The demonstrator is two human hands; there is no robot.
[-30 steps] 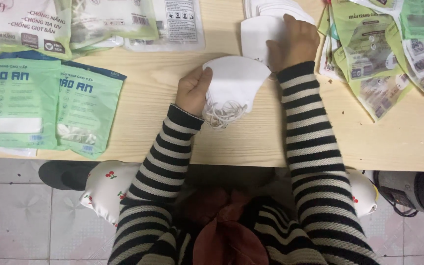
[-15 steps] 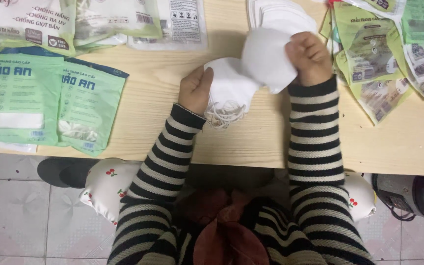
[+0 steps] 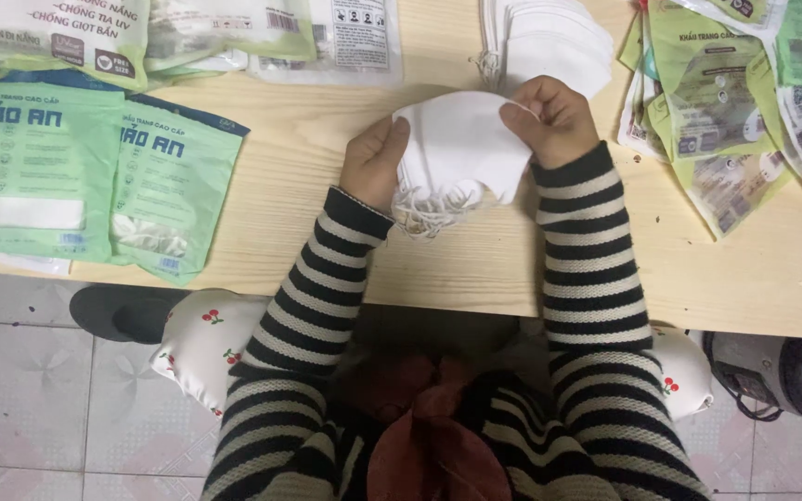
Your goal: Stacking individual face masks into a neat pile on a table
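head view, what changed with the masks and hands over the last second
The right hand left the stack of white masks at the table's far edge, took one mask off it and carried it toward the person, onto the bundle of masks that the left hand holds. Both hands now grip that bundle. The left hand, the green packets and the table stayed put.

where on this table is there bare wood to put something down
Bare table lies between the green packets and the left hand, and along the near edge below the white masks. The far side is crowded: mask stack and the loose packets beside the right hand.
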